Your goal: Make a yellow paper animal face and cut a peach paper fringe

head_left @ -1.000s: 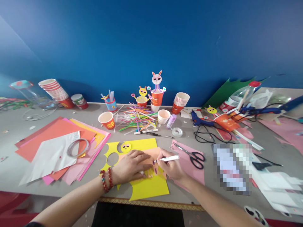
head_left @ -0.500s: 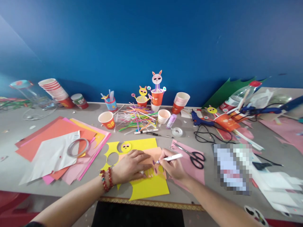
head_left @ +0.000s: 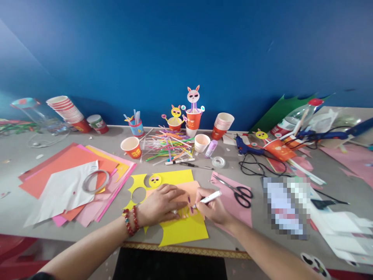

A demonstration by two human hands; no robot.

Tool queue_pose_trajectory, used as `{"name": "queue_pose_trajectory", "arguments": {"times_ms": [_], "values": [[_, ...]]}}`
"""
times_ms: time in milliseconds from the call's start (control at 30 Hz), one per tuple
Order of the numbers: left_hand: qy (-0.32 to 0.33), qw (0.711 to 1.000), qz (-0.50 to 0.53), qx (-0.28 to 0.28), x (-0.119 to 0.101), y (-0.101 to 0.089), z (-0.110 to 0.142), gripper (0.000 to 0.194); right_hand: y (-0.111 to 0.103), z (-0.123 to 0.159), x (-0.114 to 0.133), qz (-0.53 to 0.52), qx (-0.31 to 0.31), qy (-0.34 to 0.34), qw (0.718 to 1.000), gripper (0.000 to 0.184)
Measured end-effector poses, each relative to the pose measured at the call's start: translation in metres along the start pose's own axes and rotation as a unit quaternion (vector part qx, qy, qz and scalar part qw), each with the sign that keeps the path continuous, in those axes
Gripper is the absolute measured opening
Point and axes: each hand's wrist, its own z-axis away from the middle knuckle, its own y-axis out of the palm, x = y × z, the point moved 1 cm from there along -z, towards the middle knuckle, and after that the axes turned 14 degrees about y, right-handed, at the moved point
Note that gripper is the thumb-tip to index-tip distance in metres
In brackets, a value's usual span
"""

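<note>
My left hand (head_left: 161,203) lies flat, fingers spread, on a peach paper sheet (head_left: 192,188) that rests over a yellow sheet (head_left: 183,230) with round cut-outs. A beaded red bracelet is on that wrist. My right hand (head_left: 212,207) pinches a white marker (head_left: 210,198), its tip down on the peach sheet beside small purple marks near my left fingertips. A small yellow face cut-out (head_left: 155,180) lies just beyond my left hand.
Black scissors (head_left: 239,191) lie on pink paper to the right. Coloured sheets with a tape ring (head_left: 95,181) sit left. Farther back are paper cups (head_left: 131,147), a pile of straws (head_left: 169,146), cup animals, a blue glue gun (head_left: 243,147) and its cord.
The marker in my right hand has tilted and its tip has shifted slightly over the peach sheet. My left hand has stayed pressed in place.
</note>
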Motion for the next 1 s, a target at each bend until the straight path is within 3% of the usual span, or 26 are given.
{"name": "queue_pose_trajectory", "arguments": {"times_ms": [400, 600, 767, 1000], "values": [[0.002, 1.0, -0.006, -0.005, -0.0004, -0.001, -0.0002, 0.038, 0.0001, 0.0005, 0.0034, 0.008, 0.024, -0.003, 1.0, 0.018], [-0.004, 1.0, 0.001, 0.009, -0.0009, -0.002, -0.0004, 0.039, 0.0, -0.0009, 0.0024, 0.018, -0.009, 0.001, 1.0, 0.017], [0.0, 1.0, -0.001, 0.005, -0.0004, -0.0016, -0.0006, 0.039, 0.0006, -0.0007, 0.0036, 0.011, 0.027, -0.009, 1.0, 0.017], [0.0, 1.0, -0.003, 0.001, -0.0004, -0.0009, 0.0, 0.039, -0.0003, -0.0009, 0.0054, 0.026, 0.0, -0.004, 1.0, 0.018]]}}
